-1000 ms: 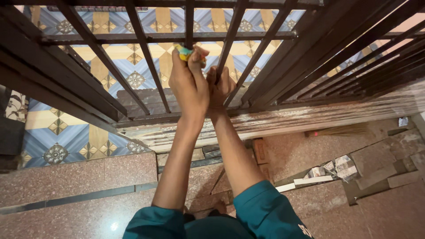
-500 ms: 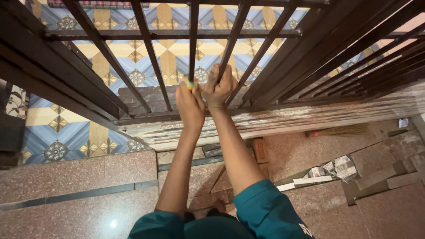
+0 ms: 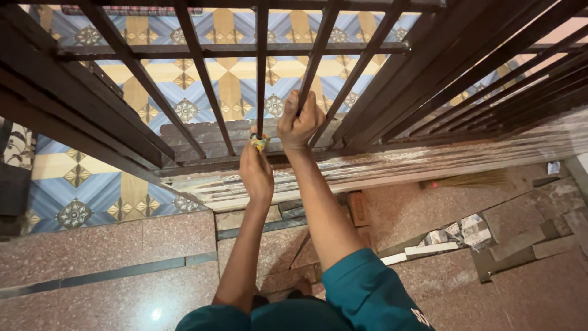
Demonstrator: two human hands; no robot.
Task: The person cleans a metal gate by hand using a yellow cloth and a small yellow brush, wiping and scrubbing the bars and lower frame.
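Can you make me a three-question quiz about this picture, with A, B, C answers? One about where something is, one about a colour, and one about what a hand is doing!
1. Where is the broom?
A. on the floor at the right, below the gate
B. in the right hand
C. hanging on a bar

2. What colour are the sleeves?
A. red
B. teal
C. white

3. What is the right hand doing?
A. lying flat on the floor
B. holding a cup
C. closed around a gate bar

Answers: 1 A, it lies on the speckled floor. 2 B, both sleeves are teal. 3 C, its fingers wrap the dark bar.
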